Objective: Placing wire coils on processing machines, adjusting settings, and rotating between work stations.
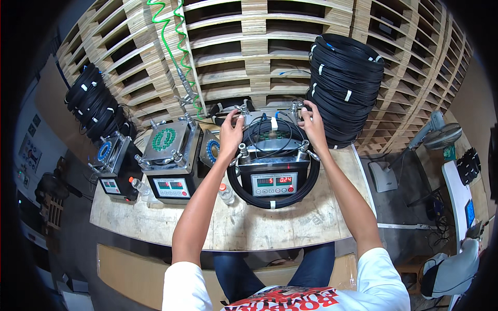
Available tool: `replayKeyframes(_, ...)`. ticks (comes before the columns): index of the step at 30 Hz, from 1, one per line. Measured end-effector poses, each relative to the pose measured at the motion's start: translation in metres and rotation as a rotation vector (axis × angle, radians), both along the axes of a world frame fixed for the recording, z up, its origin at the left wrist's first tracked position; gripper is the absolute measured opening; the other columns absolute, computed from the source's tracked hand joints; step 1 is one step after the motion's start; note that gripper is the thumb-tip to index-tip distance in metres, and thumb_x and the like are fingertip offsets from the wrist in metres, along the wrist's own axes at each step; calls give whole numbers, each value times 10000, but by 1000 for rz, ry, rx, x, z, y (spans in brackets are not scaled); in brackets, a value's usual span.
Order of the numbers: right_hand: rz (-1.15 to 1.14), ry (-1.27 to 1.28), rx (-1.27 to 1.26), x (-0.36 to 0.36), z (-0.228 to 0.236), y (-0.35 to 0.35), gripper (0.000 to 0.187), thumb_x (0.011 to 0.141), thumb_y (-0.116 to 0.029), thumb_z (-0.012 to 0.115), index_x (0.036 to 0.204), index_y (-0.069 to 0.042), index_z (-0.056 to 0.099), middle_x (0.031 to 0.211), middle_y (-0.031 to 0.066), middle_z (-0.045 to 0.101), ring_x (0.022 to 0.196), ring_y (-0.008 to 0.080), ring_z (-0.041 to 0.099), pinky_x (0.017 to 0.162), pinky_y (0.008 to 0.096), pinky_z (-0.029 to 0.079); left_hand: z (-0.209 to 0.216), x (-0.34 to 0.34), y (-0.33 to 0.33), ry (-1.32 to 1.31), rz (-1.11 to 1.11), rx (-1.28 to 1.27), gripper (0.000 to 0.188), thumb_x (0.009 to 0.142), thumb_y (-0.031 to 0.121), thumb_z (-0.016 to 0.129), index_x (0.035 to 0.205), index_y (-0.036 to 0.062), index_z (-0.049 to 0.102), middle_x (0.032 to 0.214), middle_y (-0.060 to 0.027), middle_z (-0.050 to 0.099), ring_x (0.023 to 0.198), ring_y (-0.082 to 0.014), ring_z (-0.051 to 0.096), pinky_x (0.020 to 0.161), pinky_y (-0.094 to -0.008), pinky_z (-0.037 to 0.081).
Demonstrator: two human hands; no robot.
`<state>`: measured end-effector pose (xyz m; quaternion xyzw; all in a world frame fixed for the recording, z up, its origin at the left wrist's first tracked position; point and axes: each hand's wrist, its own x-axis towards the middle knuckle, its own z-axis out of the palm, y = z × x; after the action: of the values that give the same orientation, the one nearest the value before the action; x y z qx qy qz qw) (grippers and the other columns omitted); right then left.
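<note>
A polishing machine [244, 170] with a lit red-and-green display stands in front of me on the wooden bench. A coil of black cable [310, 179] loops around it, bound with white ties, and thin leads cross its metal top plate. My left hand [231, 136] is by the far left clamp post [243, 108], thumb and forefinger apart. At the far right clamp post [295, 108], my right hand [314, 127] has its fingers raised and spread beside it. Contact with either post is hard to make out. Two more clamp posts [243, 150] stand at the near corners.
Two similar machines [171, 187] [115, 187] stand left, with small orange-capped bottles [226, 195] between. Tall black cable stacks [342, 93] [93, 103] flank the bench. Wooden pallets [254, 46] rise behind; green coiled hoses [165, 31] hang there. A fan [441, 137] and another person [456, 269] are right.
</note>
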<state>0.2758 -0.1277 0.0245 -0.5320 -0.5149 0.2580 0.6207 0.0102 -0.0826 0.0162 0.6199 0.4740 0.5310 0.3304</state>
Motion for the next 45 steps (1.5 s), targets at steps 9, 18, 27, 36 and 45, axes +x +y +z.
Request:
replayKeyframes(9, -10, -16, -18, -1, 4, -2, 503, 1032, -420, 539, 1389, -67, 512, 936, 87, 615, 723, 134, 633, 664, 265, 522, -3, 0, 2, -41, 7, 54, 535, 995, 286, 618, 1441, 30, 469, 1113, -175, 692, 996, -225, 664, 894, -343, 503)
replayKeyframes(18, 54, -30, -20, 4, -3, 6, 491, 1035, -422, 523, 1375, -68, 529, 922, 76, 614, 734, 133, 607, 673, 274, 519, -5, 0, 4, -26, 2, 37, 438, 991, 275, 622, 1348, 28, 562, 1005, -133, 700, 911, -204, 661, 827, -332, 519)
replayKeyframes(27, 61, 29, 0, 0, 0, 0, 465, 1049, -423, 500, 1365, -84, 538, 950, 63, 608, 764, 107, 595, 702, 251, 502, 3, 0, -3, 4, 0, -21, 490, 984, 272, 628, 1392, 18, 531, 1064, -152, 706, 949, -209, 667, 853, -329, 517)
replayKeyframes(36, 79, -17, 41, 1, -1, 3, 438, 1048, -382, 517, 1288, -26, 601, 876, 74, 651, 756, 113, 597, 664, 258, 495, -4, -1, 5, -50, -54, 32, 437, 993, 266, 611, 1336, -1, 564, 1071, -144, 706, 980, -200, 663, 890, -325, 506)
replayKeyframes(45, 77, -23, 10, 0, -1, 2, 415, 1045, -360, 524, 1308, -43, 581, 892, 63, 645, 747, 106, 570, 685, 266, 486, 0, 0, 1, -14, -15, 43, 478, 993, 250, 622, 1392, 7, 522, 1018, -132, 697, 883, -187, 654, 801, -311, 518)
